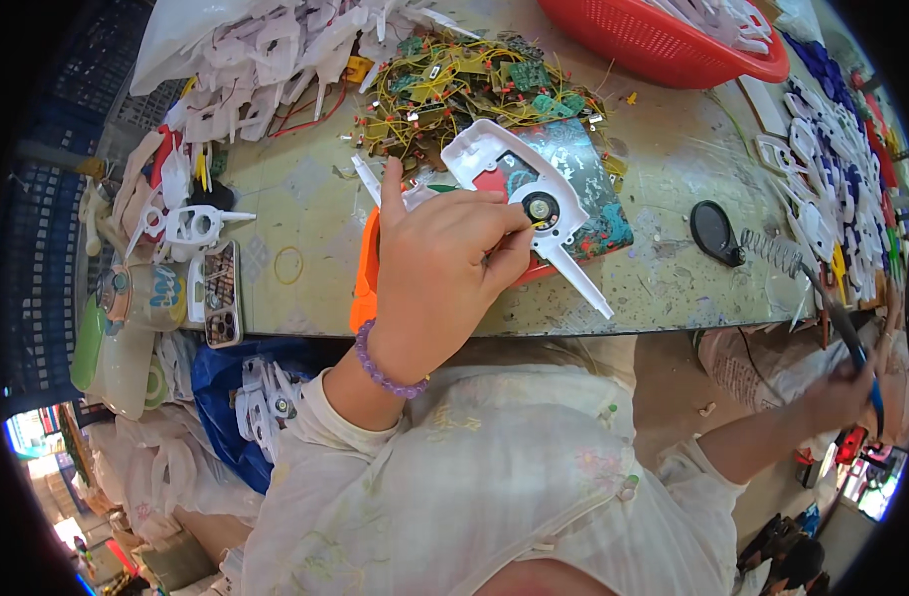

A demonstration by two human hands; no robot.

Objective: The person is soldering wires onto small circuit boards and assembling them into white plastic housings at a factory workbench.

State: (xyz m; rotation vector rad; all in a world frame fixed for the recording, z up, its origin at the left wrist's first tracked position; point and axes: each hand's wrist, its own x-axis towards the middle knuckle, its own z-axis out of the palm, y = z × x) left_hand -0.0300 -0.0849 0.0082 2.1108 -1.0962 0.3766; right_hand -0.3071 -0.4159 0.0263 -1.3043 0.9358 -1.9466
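My left hand (444, 258), with a purple bead bracelet on its wrist, bends over a white plastic shell (565, 221). Its thumb and forefinger pinch what looks like a thin yellow wire (537, 224). This sits at the small round black speaker (541, 206) in the shell. Beneath the shell lies a worn, paint-flecked board (603, 189). Partly covered by the same hand is an orange object (364, 276). Far to the right, my right hand (851, 397), blurred, grips a soldering iron (843, 323). The iron's front end is close to a coil-spring holder (772, 250).
Green circuit boards with yellow wires (474, 89) are heaped at the back, beside piled white shells (266, 65). A red basket (663, 45) stands at the back right. More white parts (817, 189) line the right edge. A phone (222, 293) and a jar (141, 296) are at the left.
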